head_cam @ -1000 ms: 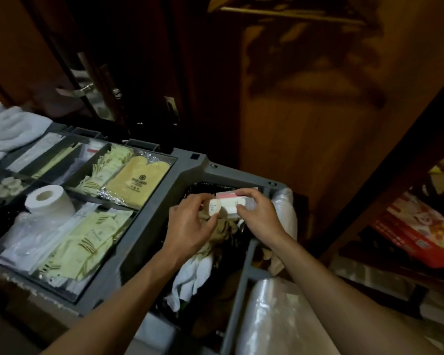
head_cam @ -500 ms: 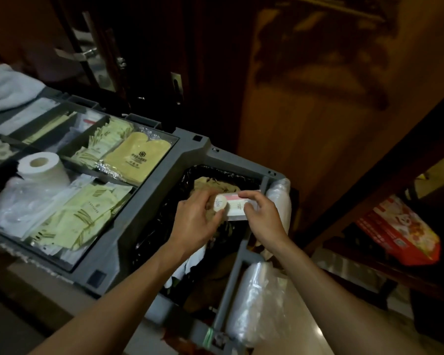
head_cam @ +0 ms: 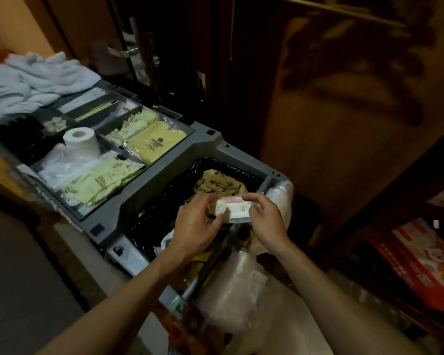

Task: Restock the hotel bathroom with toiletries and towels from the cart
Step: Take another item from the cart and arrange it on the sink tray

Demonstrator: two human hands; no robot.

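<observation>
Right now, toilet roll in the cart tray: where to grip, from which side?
Probably from above: span the toilet roll across its curved sides near the top. It stands on end, core hole up; plastic bags crowd its base, so the upper half looks freest.

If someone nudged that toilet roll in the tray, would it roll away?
Probably not: the toilet roll stands on its flat end, so it would likely slide or tip. It looks light and soft, probably squashing when gripped.

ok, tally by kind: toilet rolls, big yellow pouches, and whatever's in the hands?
Toilet roll: 1
Big yellow pouch: 1
Round white tub, pinched by left hand: 1
White-and-pink packet, held by right hand: 1
Total: 4
</observation>
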